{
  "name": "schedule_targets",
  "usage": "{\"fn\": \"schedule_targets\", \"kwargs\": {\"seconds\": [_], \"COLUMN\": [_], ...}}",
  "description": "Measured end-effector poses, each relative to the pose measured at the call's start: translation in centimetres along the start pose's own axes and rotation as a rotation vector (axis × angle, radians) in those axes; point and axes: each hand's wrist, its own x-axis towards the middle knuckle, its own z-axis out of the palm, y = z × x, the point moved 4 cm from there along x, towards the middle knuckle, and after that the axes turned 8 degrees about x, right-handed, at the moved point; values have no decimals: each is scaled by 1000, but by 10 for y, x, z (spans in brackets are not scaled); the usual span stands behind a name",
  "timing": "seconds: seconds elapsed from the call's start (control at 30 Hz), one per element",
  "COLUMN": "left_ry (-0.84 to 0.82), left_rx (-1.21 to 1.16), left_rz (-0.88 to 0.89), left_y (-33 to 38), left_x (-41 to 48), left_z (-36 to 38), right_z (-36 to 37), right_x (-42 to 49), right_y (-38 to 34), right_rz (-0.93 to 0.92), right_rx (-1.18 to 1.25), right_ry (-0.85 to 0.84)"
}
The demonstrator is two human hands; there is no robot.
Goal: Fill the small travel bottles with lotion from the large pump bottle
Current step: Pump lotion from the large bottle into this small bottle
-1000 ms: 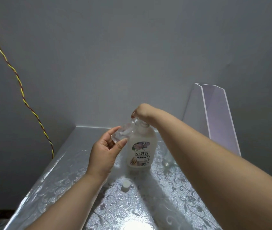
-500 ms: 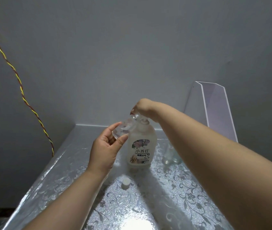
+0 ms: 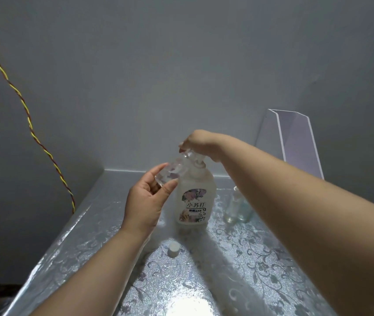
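tilting the seemingly light, slippery travel bottle [image 3: 170,173] to the nozzle, the left hand [image 3: 146,201] grips its body while the right hand [image 3: 200,142] curls over the head of the pump bottle [image 3: 195,195] standing on the surface [image 3: 261,258].

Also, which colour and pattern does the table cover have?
The table cover is shiny silver with a scrolling flower-and-vine pattern, best seen in the head view.
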Motion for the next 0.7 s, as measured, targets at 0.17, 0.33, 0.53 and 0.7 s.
{"fn": "schedule_targets", "kwargs": {"seconds": [0.17, 0.33, 0.53, 0.7], "left_ry": [8, 15, 54, 47], "left_rx": [8, 36, 39, 46], "left_rz": [-25, -43, -14, -34], "left_y": [-6, -9, 2, 2], "left_x": [-5, -10, -4, -5], "left_z": [-1, -1, -2, -2], "right_z": [8, 13, 2, 6], "right_x": [3, 3, -2, 4], "right_y": [2, 5, -3, 0], "right_rz": [30, 45, -1, 23], "right_rx": [-73, -76, -24, -77], "right_ry": [13, 14, 9, 10]}}
